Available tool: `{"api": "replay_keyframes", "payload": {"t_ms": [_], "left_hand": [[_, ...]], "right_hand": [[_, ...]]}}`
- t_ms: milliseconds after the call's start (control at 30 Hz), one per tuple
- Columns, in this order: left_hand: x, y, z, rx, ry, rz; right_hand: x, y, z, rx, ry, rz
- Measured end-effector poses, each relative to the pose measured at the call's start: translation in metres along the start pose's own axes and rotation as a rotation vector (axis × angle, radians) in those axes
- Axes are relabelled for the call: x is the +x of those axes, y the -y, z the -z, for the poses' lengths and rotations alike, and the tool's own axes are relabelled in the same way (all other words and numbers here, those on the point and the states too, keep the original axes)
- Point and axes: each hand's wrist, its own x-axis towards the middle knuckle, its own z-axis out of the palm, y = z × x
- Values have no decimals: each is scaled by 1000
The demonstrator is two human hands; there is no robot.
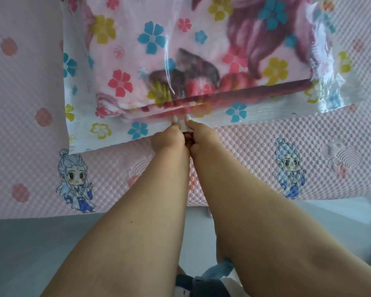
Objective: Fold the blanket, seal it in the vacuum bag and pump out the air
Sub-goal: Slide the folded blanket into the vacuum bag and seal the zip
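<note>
A pink quilted bed cover with cartoon figures fills the frame's upper two thirds, grey floor below. At centre, the left hand and right hand, touching, pinch the near edge of the flower-printed vacuum bag. The folded blanket lies inside it, upper centre.

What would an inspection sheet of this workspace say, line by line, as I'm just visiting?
Surface: pink quilted bed cover printed with cartoon figures and flowers.
Job's things: clear flower-printed vacuum bag lying flat, folded blanket inside; no pump seen.
Clutter: nothing seen.
Grippers: left hand and right hand side by side, pinching a small white piece, perhaps a slider, at the bag's near edge.
Cables: nothing seen.
Surroundings: grey floor below the bed edge; blue-grey fabric between the forearms, unclear.
</note>
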Motion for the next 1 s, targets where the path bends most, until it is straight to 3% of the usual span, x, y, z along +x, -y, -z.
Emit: {"api": "replay_keyframes", "payload": {"t_ms": [167, 300, 467, 600, 867, 1000], "left_hand": [[13, -5, 6, 478, 19, -75], [15, -2, 9, 560, 5, -91], [23, 5, 11, 301, -53, -19], [26, 6, 10, 237, -89, -23], [26, 9, 9, 66, -162, -43], [20, 15, 4, -52, -222, -83]], "right_hand": [[-4, 18, 14, 32, -65, 18], [2, 29, 28, -29, -98, 29], [9, 53, 55, -46, -131, 98], [16, 64, 67, -140, -151, 113], [25, 98, 99, -86, -177, 135], [23, 99, 106, -55, -112, 151]]}}
